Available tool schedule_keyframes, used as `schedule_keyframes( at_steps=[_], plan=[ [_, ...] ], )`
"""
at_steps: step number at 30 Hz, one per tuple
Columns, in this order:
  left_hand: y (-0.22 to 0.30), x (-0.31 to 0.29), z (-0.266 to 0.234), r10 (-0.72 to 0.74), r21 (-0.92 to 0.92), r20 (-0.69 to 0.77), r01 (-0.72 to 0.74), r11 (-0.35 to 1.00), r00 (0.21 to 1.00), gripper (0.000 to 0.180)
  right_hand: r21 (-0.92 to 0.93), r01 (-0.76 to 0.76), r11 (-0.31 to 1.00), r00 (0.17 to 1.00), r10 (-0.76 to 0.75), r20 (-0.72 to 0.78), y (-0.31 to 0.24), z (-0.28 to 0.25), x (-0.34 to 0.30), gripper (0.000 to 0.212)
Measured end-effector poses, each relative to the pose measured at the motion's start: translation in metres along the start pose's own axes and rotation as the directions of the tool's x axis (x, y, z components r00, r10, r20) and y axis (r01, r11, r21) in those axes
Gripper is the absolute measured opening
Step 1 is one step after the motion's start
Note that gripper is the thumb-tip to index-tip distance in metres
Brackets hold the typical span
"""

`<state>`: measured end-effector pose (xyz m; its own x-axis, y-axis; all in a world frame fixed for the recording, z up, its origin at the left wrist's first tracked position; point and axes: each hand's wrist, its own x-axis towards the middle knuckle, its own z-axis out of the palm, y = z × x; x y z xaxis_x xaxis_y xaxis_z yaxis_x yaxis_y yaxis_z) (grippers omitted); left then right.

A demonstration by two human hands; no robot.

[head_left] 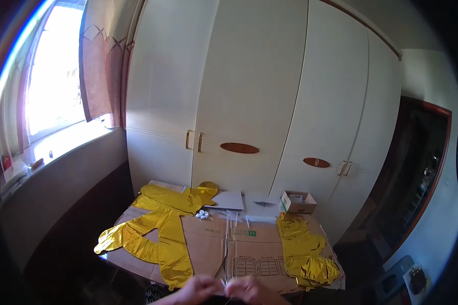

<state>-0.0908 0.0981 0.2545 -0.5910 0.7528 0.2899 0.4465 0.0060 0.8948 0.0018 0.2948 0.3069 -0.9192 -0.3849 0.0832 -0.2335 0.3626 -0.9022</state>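
At the table's near edge, my left hand (198, 290) and my right hand (250, 291) are close together, fingers closed in a pinch. Something thin and pale shows between the fingertips, too small to name. Left of them lies a flat, uninflated gold foil balloon (173, 241) with an open gap in its shape. Behind it, another crumpled gold foil balloon (168, 198) spreads toward the back. On the right side lies a further gold foil balloon (303, 249), its lower end near my right hand.
Flattened cardboard (206, 244) covers the table. Toward the back are a cluster of small white round pieces (202, 215), clear thin strips (236, 217), a grey-white flat sheet (229, 200) and a small open box (298, 202). A tall white wardrobe (249, 91) stands behind.
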Motion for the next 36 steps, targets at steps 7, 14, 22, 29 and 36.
schedule_keyframes(
  at_steps=[7, 14, 22, 29, 36],
  plan=[
    [-0.002, 0.014, -0.001, -0.047, -0.172, -0.107, 0.028, 0.985, 0.993, 0.017, -0.026, 0.100, 0.995, 0.992, -0.098, 0.080, 0.004, 0.009, -0.003, 0.011],
    [0.009, 0.014, -0.013, -0.236, -0.611, -0.065, 0.148, 0.778, 0.970, 0.018, -0.024, 0.129, 0.991, 0.990, -0.128, 0.053, 0.021, 0.018, 0.004, 0.016],
    [0.007, 0.006, -0.011, -0.216, -0.555, -0.119, 0.116, 0.824, 0.969, 0.015, -0.064, 0.108, 0.992, 0.994, -0.107, 0.017, 0.015, 0.013, 0.011, 0.016],
    [0.028, 0.002, -0.002, -0.083, -0.786, 0.244, 0.247, 0.567, 0.966, 0.018, 0.094, -0.023, 0.995, 0.985, 0.039, -0.166, 0.025, 0.009, 0.017, 0.022],
    [0.035, 0.006, 0.009, -0.070, -0.318, 0.239, 0.146, 0.937, 0.969, 0.012, 0.044, 0.126, 0.991, 0.958, -0.110, -0.266, 0.031, -0.011, 0.014, 0.023]
  ],
)
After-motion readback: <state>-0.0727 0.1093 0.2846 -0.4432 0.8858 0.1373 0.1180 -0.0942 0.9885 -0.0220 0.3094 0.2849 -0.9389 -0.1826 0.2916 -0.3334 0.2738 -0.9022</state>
